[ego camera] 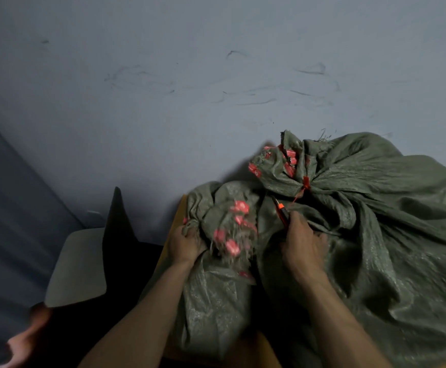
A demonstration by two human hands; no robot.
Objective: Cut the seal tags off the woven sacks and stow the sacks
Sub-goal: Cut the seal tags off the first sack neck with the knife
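My left hand (186, 241) clutches one green woven sack's (214, 288) bunched neck; my right hand (303, 241) grips an orange utility knife (283, 212) near the red seal tag (306, 183) (limp, slippery fabric, best held at the neck).

Blur and cut-offs you can't read past

Your red seal tags (233, 235) at frame centre smear with motion; the large woven sack (391, 221) runs off the right edge.

Dim, cool grey-blue light, source unclear. Deep shadow bottom left beside pale seat (78, 266). Red tags (232, 245) near left hand (186, 243) motion-blurred. Wide-angle bending at edges; bottom-left corner smeared, perhaps out of focus.
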